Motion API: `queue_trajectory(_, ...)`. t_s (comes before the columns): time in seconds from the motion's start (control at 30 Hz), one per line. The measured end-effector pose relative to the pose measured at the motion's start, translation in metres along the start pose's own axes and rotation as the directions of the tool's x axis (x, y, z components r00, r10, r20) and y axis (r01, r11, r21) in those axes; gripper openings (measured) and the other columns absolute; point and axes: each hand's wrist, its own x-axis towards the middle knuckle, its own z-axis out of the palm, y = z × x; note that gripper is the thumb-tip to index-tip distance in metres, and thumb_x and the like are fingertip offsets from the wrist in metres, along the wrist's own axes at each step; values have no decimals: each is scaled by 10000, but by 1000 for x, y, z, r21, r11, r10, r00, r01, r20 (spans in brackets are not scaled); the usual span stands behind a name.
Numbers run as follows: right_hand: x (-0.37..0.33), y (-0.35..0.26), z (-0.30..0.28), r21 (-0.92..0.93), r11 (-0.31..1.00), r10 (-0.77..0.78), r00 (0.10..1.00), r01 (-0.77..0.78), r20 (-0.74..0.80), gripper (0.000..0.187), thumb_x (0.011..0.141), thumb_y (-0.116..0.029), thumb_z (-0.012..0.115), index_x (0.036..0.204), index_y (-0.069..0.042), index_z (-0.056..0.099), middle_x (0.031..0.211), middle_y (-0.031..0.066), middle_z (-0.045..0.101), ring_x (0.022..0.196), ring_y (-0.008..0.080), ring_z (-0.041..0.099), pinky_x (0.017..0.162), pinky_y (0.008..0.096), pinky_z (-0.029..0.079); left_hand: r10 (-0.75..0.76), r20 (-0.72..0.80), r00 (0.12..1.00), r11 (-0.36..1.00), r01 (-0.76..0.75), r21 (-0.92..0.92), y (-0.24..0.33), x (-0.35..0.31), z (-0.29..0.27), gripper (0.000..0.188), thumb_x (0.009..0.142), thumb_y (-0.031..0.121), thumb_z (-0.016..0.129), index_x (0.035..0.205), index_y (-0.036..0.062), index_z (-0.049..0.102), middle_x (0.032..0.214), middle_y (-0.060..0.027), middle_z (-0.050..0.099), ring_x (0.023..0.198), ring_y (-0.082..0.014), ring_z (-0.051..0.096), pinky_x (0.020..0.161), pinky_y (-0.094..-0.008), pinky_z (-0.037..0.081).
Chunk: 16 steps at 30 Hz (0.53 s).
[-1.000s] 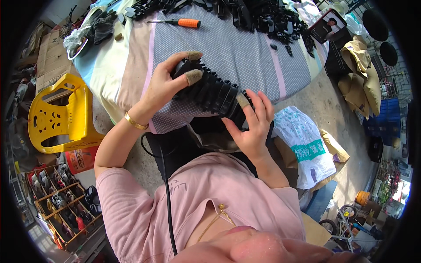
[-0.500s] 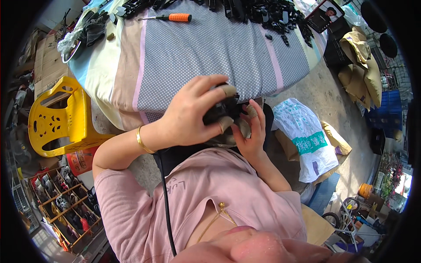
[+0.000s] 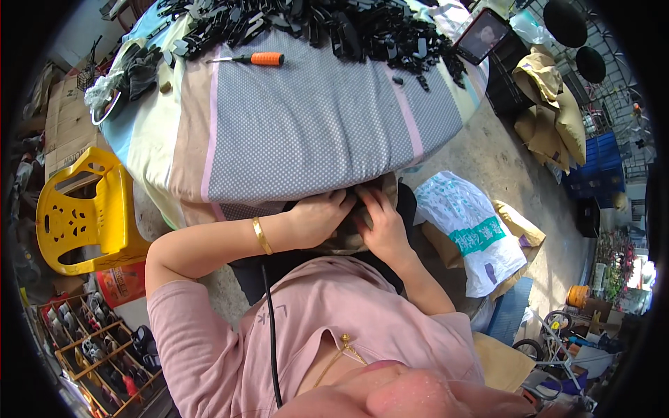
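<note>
Just below the near edge of the cloth-covered table (image 3: pixel 293 118), my left hand (image 3: pixel 322 217) reaches in from the left with its fingers curled inward. My right hand (image 3: pixel 382 226) is close beside it, fingers bent toward the same dark spot. Whatever the fingers grip is hidden in shadow between them. A brownish-khaki material (image 3: pixel 341 245) shows under both hands, over my lap. The black cable (image 3: pixel 270 334) runs down past my left side. On the table lie a screwdriver (image 3: pixel 267 59) with an orange handle and a heap of small black parts (image 3: pixel 341 31).
At left stands a yellow plastic chair (image 3: pixel 87 216). A white-and-green plastic sack (image 3: pixel 477 233) lies right of my lap. Dark gloves (image 3: pixel 141 73) rest at the table's far left, and a small screen (image 3: pixel 482 36) at its far right. Shoe-filled racks (image 3: pixel 104 355) stand lower left.
Both hands have dropped toward my lap and drawn closer together under the table edge. The black object my left hand held up is now out of sight. The view has shifted slightly.
</note>
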Motion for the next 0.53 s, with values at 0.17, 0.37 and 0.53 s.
queue_trajectory(0.17, 40, -5, -40, 12, 982, -186, 976, 188, -117, 136, 749, -5, 627, 885, 0, 623, 746, 119, 600, 596, 211, 587, 531, 273, 465, 4, 365, 931, 839, 196, -508, -7, 9, -87, 461, 717, 173, 668, 1124, 6, 530, 936, -137, 593, 834, -251, 593, 749, -324, 486)
queue_trajectory(0.37, 147, 7, -75, -194, 926, -361, 910, 324, -204, 131, 756, -2, 613, 887, 1, 612, 835, 120, 608, 669, 227, 590, 543, 278, 465, -312, -432, 846, 949, 254, -188, -104, 11, -136, 294, 745, 104, 647, 1033, 56, 611, 925, -145, 625, 856, -303, 593, 762, -348, 473)
queue_trajectory(0.53, 211, -22, -33, -319, 760, -587, 809, 567, 39, 203, 745, -70, 634, 947, -49, 620, 968, 141, 596, 921, 285, 569, 772, 355, 474, -564, -686, 460, 659, 751, -38, -256, -50, -148, 251, 757, 152, 626, 980, 38, 636, 1025, -175, 593, 969, -317, 543, 871, -364, 413)
